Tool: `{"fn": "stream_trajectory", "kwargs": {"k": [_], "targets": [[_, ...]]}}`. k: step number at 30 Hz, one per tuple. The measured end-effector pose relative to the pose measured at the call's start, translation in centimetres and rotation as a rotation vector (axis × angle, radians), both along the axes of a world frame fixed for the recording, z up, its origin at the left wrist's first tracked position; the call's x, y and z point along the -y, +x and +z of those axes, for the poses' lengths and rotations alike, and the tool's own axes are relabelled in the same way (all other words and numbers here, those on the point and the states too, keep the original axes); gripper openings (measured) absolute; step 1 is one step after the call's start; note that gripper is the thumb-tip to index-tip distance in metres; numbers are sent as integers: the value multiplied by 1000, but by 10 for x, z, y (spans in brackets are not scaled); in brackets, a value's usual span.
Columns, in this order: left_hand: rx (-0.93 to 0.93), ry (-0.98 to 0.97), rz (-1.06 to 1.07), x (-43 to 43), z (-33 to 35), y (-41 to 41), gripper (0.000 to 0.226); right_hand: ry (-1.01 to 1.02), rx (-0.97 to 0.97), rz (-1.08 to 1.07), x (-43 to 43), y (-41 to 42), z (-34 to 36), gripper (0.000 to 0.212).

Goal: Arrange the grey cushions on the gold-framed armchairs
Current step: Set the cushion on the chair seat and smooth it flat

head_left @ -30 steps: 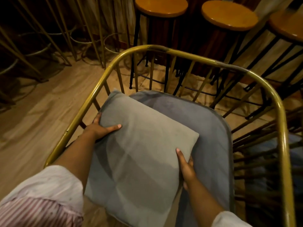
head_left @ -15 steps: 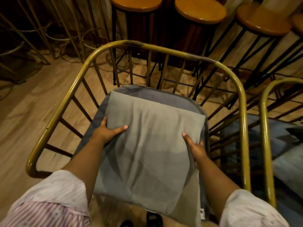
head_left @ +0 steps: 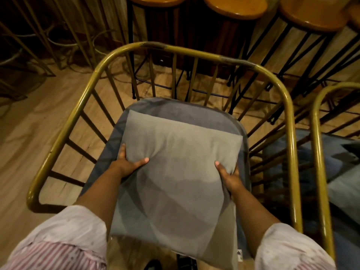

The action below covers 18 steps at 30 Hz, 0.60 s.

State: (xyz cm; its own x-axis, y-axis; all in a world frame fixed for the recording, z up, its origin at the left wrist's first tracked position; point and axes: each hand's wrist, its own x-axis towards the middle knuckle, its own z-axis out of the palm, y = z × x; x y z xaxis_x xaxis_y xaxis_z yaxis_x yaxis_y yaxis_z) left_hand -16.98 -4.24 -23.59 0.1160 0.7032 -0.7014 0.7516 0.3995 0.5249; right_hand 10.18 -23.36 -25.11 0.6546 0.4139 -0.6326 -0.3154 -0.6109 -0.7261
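Observation:
A square grey cushion (head_left: 181, 172) lies flat over the darker grey seat pad (head_left: 179, 110) of a gold-framed armchair (head_left: 194, 53) right below me. My left hand (head_left: 126, 164) grips the cushion's left edge, thumb on top. My right hand (head_left: 229, 176) grips its right edge the same way. The cushion's near edge hangs over the front of the seat. A second gold-framed armchair (head_left: 319, 152) stands at the right, with a grey cushion (head_left: 344, 191) partly in view on its seat.
Wooden bar stools (head_left: 235, 6) on thin black legs stand close behind the chair back. Gold metal stool legs (head_left: 39, 36) crowd the far left. Wooden floor (head_left: 29, 133) lies open to the left of the chair.
The cushion has been squared up and pushed deeper onto the seat, towards the chair back. Both hands kept their grip on its edges. The view shifted left to right, so the second armchair shows.

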Motion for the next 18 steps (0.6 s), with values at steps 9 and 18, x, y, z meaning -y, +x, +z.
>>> {"fn": "stream_trajectory", "kwargs": {"k": [9,18], "targets": [[-186,39,-50,13,0,2,112,-105,63,57,-8,-4,0,92],[-304,87,-522,46,61,14,80,-269,321,405,14,-23,60,62]]}}
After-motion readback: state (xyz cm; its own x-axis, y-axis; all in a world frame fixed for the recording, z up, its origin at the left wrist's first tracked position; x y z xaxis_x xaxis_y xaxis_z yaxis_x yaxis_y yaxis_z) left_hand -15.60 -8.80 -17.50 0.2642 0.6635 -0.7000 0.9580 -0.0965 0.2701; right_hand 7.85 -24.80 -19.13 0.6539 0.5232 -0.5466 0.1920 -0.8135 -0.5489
